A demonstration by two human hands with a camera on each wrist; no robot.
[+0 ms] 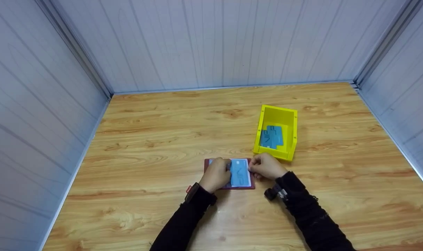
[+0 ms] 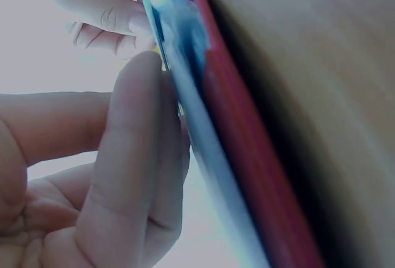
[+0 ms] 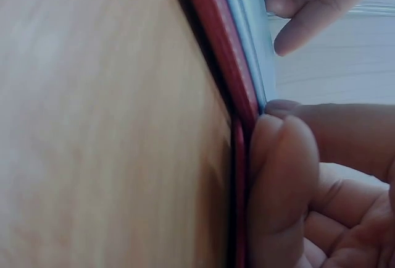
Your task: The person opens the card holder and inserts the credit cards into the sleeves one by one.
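OK so fingers first. On the left hand (image 1: 215, 176) they're bent in close together, tips up against the near-side edge of the blue card (image 1: 240, 174); can't tell if they're properly pinching it or just pushing. On the right hand (image 1: 269, 166), thumb and fingertip look pinched together on the edge of the pale sleeve (image 1: 249, 177), hardly any gap.

My two cents: let the right fingers keep that sleeve edge taut and use the left only to nudge the card, flat and square. Push it at an angle and I reckon a corner could snag. Can't make out how far in the card sits, so go gently.

Under all that is the red card holder (image 3: 219, 33), lying open on the worktop (image 1: 145, 146), about midway between its left and right edges. I'd keep it flat so it won't skate around.

Further out, toward the worktop's back right corner, there's a yellow bin (image 1: 292, 137) with more blue cards (image 1: 272, 137) in it, just beyond the right hand. Mind that wrist.
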